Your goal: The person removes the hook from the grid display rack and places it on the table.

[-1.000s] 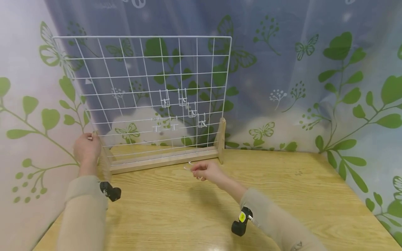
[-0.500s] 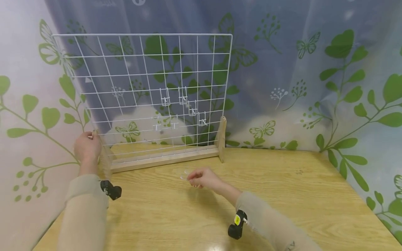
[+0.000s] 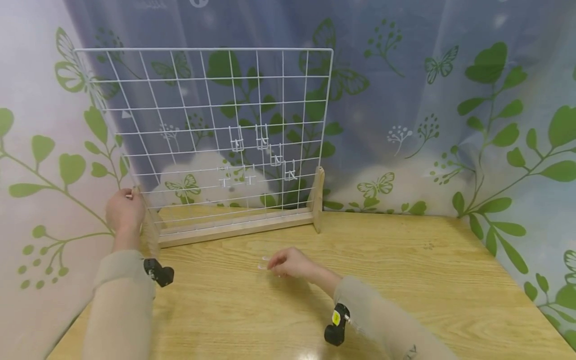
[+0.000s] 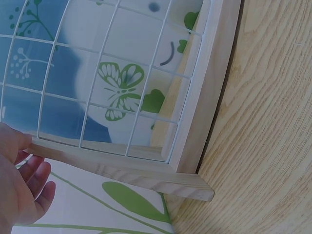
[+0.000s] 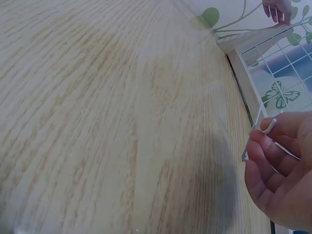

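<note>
A white wire grid panel (image 3: 202, 49) stands upright in a pale wooden stand (image 3: 238, 231) on the table. My left hand (image 3: 125, 210) pinches the top of the stand's left side piece between thumb and fingers, as the left wrist view shows closely. Low over the table in front of the stand, my right hand (image 3: 292, 263) holds a small white wire hook (image 5: 270, 126) between thumb and fingertips. Its prongs stick out to the left in the head view; the rest of it is hidden by the fingers.
Several white wire hooks, one of them a right-hand hook (image 3: 290, 175), hang on the panel's lower middle and right. The wooden table (image 3: 405, 290) spreads to the right and front. A patterned curtain (image 3: 382, 125) closes off the back and sides.
My right hand has drawn back from near the stand's base, toward me and slightly left, keeping the wire hook. The left hand stays on the stand.
</note>
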Demonstrator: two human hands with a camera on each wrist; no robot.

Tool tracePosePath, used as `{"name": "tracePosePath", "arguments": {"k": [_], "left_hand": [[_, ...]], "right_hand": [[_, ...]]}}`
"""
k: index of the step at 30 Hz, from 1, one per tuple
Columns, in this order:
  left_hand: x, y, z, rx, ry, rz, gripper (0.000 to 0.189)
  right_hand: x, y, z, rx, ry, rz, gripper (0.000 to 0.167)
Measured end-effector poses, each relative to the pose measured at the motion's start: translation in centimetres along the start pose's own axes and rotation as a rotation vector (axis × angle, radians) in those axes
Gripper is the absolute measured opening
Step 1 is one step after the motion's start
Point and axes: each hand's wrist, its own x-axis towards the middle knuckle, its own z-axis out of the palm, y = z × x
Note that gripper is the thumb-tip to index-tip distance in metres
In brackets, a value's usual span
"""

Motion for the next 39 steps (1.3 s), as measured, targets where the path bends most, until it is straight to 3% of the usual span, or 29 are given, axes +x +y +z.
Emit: {"name": "tracePosePath", "arguments": {"k": [10, 25, 39], "left_hand": [[0.0, 0.0, 0.0, 0.004, -0.011, -0.002, 0.048], [0.2, 0.1, 0.1, 0.026, -0.014, 0.003, 0.048], [0.2, 0.1, 0.0, 0.02, -0.019, -0.008, 0.048]], "right_hand": [[0.1, 0.5, 1.1, -0.019, -0.044, 0.027, 0.011], [0.1, 0.9, 2.0, -0.004, -0.066, 0.004, 0.008], [0.1, 1.0, 0.3, -0.022, -0.097, -0.011, 0.012]]}}
